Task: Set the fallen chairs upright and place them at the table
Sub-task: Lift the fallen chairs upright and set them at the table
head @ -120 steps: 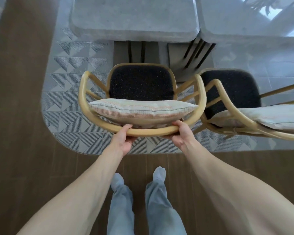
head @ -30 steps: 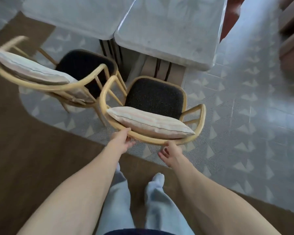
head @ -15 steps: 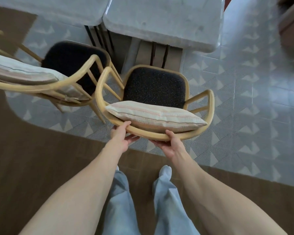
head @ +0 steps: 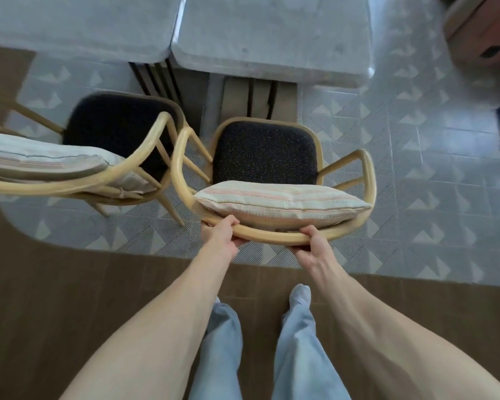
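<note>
Two upright wooden armchairs with dark seats face a grey stone table [head: 272, 39]. The right chair [head: 368, 180] stands in front of me with a striped cushion [head: 280, 204] against its curved back rail. My left hand [head: 221, 233] grips that back rail on the left, fingers curled over it. My right hand [head: 315, 243] grips the same rail further right, thumb on top. The left chair [head: 145, 163] stands close beside it, its arm nearly touching, with its own cushion [head: 41, 161].
A second grey table top [head: 78, 24] adjoins the first on the left. Dark table legs [head: 156, 79] stand behind the seats. Patterned grey floor tiles [head: 416, 168] meet brown wood flooring [head: 41, 284] under my feet. A brown wooden cabinet [head: 479, 33] is at the far right.
My right hand, off the rail a second ago, has closed on it. The chair has turned square to the table and sits closer to it. My view has shifted right since four seconds ago.
</note>
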Tool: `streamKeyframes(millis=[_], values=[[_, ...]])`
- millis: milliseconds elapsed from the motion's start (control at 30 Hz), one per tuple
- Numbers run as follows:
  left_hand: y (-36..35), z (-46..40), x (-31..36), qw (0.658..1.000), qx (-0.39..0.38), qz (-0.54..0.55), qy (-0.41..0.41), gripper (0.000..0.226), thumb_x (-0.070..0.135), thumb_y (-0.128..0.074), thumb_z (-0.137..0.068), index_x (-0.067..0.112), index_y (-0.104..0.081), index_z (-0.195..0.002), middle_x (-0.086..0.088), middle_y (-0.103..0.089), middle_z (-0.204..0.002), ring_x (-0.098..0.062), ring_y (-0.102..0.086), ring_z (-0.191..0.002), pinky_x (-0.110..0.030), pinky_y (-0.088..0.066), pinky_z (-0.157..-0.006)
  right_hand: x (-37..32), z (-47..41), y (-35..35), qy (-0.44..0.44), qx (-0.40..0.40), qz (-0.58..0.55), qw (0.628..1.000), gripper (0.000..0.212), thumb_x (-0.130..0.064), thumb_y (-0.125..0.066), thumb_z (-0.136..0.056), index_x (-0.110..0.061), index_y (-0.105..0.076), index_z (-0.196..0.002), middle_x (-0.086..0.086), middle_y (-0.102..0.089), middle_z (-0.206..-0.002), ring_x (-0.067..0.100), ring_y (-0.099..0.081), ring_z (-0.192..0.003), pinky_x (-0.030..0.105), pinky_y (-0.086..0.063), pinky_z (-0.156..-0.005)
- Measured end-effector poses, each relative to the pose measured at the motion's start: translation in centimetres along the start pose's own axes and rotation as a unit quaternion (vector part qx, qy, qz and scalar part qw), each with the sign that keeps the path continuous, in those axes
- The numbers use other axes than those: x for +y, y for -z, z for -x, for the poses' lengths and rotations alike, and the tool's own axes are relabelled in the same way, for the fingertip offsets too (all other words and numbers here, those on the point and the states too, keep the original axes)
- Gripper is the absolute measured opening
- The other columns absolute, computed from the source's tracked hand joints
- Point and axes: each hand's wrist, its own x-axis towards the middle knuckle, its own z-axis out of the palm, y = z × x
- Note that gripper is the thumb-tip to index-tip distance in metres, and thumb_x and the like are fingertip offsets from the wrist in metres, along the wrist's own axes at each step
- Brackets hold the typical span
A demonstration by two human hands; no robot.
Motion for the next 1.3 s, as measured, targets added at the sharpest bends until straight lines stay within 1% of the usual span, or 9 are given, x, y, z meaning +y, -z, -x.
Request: streamKeyframes(millis=[167, 367, 467, 700, 833, 1000, 1100, 1200, 1300], values=[[0.9, -1.0, 3.0, 1.0, 0.009, -0.015, -0.009, 0.075, -0.016, -0.059, -0.082, 0.02, -0.039, -0.145, -0.02, -0.061, -0.103, -0.04, -0.064, -0.086, -0.061, -0.057, -0.057, 1.8, 0.4, -2.6, 0.007, -0.006, -0.007, 1.0, 0.044, 0.009, -0.054, -0.092, -0.001, -0.049, -0.134, 0.027, -0.061, -0.127, 0.045, -0.064, -0.107, 0.059, -0.055, -0.066], [0.9, -2.2, 6.2, 1.0, -0.019, -0.015, -0.015, 0.075, -0.017, -0.059, -0.084, 0.021, -0.037, -0.145, -0.019, -0.059, -0.101, -0.039, -0.065, -0.087, -0.068, -0.056, -0.071, 2.8, -0.3, -5.8, 0.015, -0.002, -0.01, 1.0, 0.045, 0.01, -0.054, -0.091, 0.0, -0.05, -0.135, 0.026, -0.062, -0.132, 0.043, -0.065, -0.112, 0.057, -0.055, -0.071], [0.8, -2.7, 6.7, 0.999, -0.028, -0.016, -0.014, 0.079, -0.016, -0.06, -0.084, 0.023, -0.034, -0.147, -0.018, -0.059, -0.103, -0.039, -0.065, -0.091, -0.066, -0.057, -0.069, 2.8, -0.6, -6.4, 0.022, 0.009, -0.005, 1.0, 0.04, 0.009, -0.056, -0.091, -0.002, -0.052, -0.13, 0.024, -0.064, -0.126, 0.04, -0.067, -0.097, 0.056, -0.054, -0.066], [0.5, -2.4, 6.5, 0.999, -0.041, -0.017, -0.015, 0.079, -0.015, -0.06, -0.085, 0.022, -0.033, -0.149, -0.018, -0.059, -0.114, -0.037, -0.065, -0.095, -0.055, -0.06, -0.059, 2.3, -0.2, -6.6, 0.016, 0.018, -0.004, 1.0, 0.048, 0.009, -0.054, -0.091, -0.001, -0.047, -0.138, 0.027, -0.061, -0.13, 0.047, -0.063, -0.114, 0.062, -0.055, -0.08], [0.0, -2.6, 6.1, 0.999, -0.048, -0.007, -0.009, 0.079, -0.016, -0.06, -0.085, 0.021, -0.032, -0.149, -0.018, -0.058, -0.114, -0.038, -0.064, -0.099, -0.057, -0.059, -0.061, 1.5, 0.1, -6.7, 0.029, 0.014, -0.008, 0.999, 0.056, 0.012, -0.053, -0.089, -0.002, -0.044, -0.142, 0.029, -0.057, -0.136, 0.051, -0.06, -0.119, 0.063, -0.055, -0.073], [-0.4, -2.9, 5.2, 0.999, -0.047, -0.012, -0.014, 0.077, -0.014, -0.062, -0.085, 0.02, -0.033, -0.148, -0.022, -0.058, -0.127, -0.04, -0.065, -0.104, -0.056, -0.06, -0.056, 0.8, -0.5, -6.1, 0.049, 0.01, -0.003, 0.999, 0.055, 0.012, -0.054, -0.089, -0.003, -0.045, -0.141, 0.028, -0.058, -0.135, 0.045, -0.063, -0.108, 0.051, -0.059, -0.052], [-0.4, -3.0, 5.3, 0.999, -0.05, -0.01, -0.019, 0.071, -0.014, -0.062, -0.086, 0.016, -0.035, -0.144, -0.022, -0.057, -0.125, -0.037, -0.065, -0.096, -0.053, -0.059, -0.048, 0.8, -0.3, -6.1, 0.037, -0.001, 0.009, 0.999, 0.052, 0.01, -0.054, -0.09, 0.001, -0.045, -0.14, 0.029, -0.06, -0.129, 0.048, -0.066, -0.106, 0.052, -0.059, -0.055], [-0.5, -2.7, 5.3, 0.998, -0.058, -0.023, -0.021, 0.063, -0.013, -0.061, -0.088, 0.014, -0.037, -0.139, -0.022, -0.057, -0.122, -0.036, -0.065, -0.093, -0.053, -0.059, -0.048, 0.5, 0.0, -6.0, 0.033, 0.002, 0.02, 0.999, 0.047, 0.008, -0.056, -0.09, 0.002, -0.047, -0.136, 0.027, -0.065, -0.112, 0.045, -0.072, -0.081, 0.048, -0.06, -0.052], [-0.3, -2.5, 5.3, 0.997, -0.059, -0.043, -0.016, 0.06, -0.012, -0.062, -0.089, 0.01, -0.039, -0.139, -0.023, -0.057, -0.124, -0.039, -0.064, -0.102, -0.057, -0.06, -0.058, 0.6, 0.3, -5.6, 0.028, 0.014, 0.04, 0.999, 0.048, 0.004, -0.059, -0.091, 0.0, -0.047, -0.137, 0.025, -0.066, -0.112, 0.042, -0.069, -0.091, 0.055, -0.059, -0.065]])
